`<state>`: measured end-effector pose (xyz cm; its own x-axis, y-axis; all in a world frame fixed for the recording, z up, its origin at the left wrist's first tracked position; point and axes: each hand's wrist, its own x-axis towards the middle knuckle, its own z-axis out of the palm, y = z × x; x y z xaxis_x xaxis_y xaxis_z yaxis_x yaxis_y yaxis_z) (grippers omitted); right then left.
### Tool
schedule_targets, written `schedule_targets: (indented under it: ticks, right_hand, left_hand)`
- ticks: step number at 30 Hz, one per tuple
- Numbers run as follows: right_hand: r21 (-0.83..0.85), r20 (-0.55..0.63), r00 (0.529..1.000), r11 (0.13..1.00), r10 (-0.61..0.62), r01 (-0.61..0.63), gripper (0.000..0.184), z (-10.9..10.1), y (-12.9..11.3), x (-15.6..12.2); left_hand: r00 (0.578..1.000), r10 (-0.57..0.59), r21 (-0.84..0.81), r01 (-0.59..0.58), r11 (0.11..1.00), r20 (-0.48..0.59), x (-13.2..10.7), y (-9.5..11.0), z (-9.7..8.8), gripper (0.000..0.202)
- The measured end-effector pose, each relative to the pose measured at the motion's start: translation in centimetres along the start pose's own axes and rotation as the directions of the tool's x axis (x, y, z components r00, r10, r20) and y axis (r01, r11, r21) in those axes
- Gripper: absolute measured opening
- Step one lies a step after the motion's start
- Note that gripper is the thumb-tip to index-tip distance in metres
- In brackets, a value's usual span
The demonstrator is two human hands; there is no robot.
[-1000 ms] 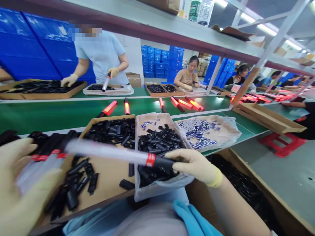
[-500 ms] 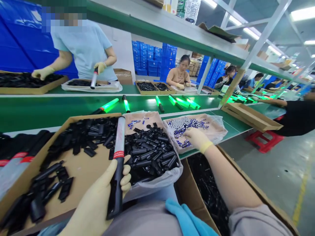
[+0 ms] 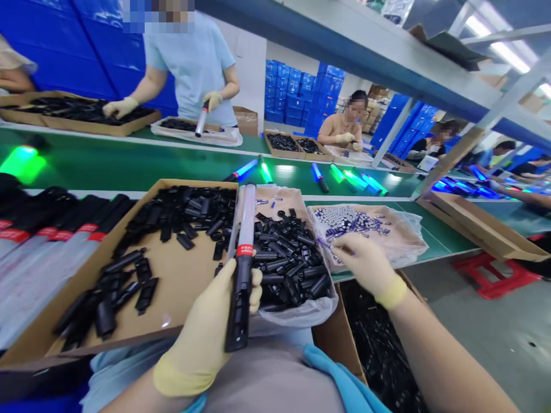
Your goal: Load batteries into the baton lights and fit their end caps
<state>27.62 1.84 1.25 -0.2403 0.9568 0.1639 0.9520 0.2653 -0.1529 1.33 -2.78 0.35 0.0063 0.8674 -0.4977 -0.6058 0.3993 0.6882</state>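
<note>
My gloved left hand point(image 3: 206, 338) is closed round the black handle of a light baton point(image 3: 241, 264), whose clear tube with a red band points away from me. My gloved right hand point(image 3: 365, 264) is pinched on small batteries point(image 3: 325, 244), just off the bag-lined tray of batteries point(image 3: 404, 241). Between the hands stands a bag-lined box of black plastic parts point(image 3: 288, 258). Left of it, a cardboard tray point(image 3: 172, 275) holds more black caps.
Unlit batons point(image 3: 51, 246) lie stacked at the left. Lit batons point(image 3: 340, 175) ride the green conveyor point(image 3: 129, 166). Gloved workers stand and sit across it with their own trays. A carton of black parts point(image 3: 379, 355) sits by my right knee. Shelf posts rise at right.
My right hand has drawn back from the battery tray with batteries pinched in it. The left hand holds the baton as before. The batons on the belt now glow blue and green.
</note>
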Motion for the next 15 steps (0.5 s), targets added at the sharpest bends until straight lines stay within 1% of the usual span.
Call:
schedule_targets:
  ticks: [1, 2, 3, 4, 5, 6, 7, 9, 11, 13, 15]
  right_hand:
    - [0.164, -0.061, 0.995, 0.982, -0.084, 0.093, 0.017, 0.0, -2.4, -1.1]
    - [0.305, -0.100, 0.979, 0.931, -0.180, 0.202, 0.014, 0.2, -4.8, -2.1]
    - [0.376, -0.136, 0.959, 0.883, -0.248, 0.281, 0.013, 0.4, -7.0, -3.0]
    - [0.414, -0.178, 0.936, 0.841, -0.302, 0.350, 0.013, 0.8, -8.9, -3.7]
    - [0.401, -0.208, 0.919, 0.827, -0.336, 0.393, 0.013, 1.2, -10.5, -4.2]
    - [0.363, -0.231, 0.908, 0.835, -0.349, 0.413, 0.014, 1.5, -11.7, -4.4]
    - [0.324, -0.249, 0.902, 0.847, -0.353, 0.421, 0.015, 1.9, -12.6, -4.5]
    - [0.282, -0.257, 0.901, 0.864, -0.350, 0.416, 0.015, 2.3, -13.5, -4.3]
    - [0.294, -0.265, 0.902, 0.862, -0.342, 0.413, 0.011, 2.7, -14.0, -3.9]
    - [0.335, -0.292, 0.890, 0.834, -0.351, 0.439, 0.008, 3.2, -14.2, -3.7]
    - [0.366, -0.330, 0.862, 0.790, -0.384, 0.492, 0.009, 3.6, -14.6, -3.6]
  left_hand:
    - [1.000, 0.001, -0.003, -0.001, 1.000, 0.007, 0.1, -0.1, 0.1, 0.020]
    - [1.000, 0.002, -0.014, -0.002, 1.000, 0.024, 0.0, -0.1, 0.2, 0.023]
    - [0.999, 0.008, -0.025, -0.007, 1.000, 0.040, -0.1, 0.0, 0.4, 0.026]
    - [0.998, 0.018, -0.031, -0.016, 0.999, 0.053, -0.3, 0.1, 0.5, 0.028]
    - [0.998, 0.031, -0.032, -0.030, 0.999, 0.056, -0.6, 0.2, 0.7, 0.028]
    - [0.998, 0.036, -0.030, -0.035, 0.999, 0.050, -1.0, 0.4, 0.8, 0.028]
    - [0.999, 0.031, -0.025, -0.030, 0.999, 0.042, -1.4, 0.6, 0.9, 0.027]
    - [0.999, 0.043, -0.019, -0.042, 0.999, 0.022, -2.0, 1.0, 0.8, 0.024]
    - [0.994, 0.106, -0.004, -0.106, 0.994, 0.008, -2.2, 1.2, 0.4, 0.017]
    - [0.988, 0.155, -0.007, -0.155, 0.988, -0.006, -2.1, 1.2, -0.2, 0.014]
    - [0.990, 0.141, -0.036, -0.141, 0.989, -0.013, -1.7, 1.0, -0.8, 0.019]
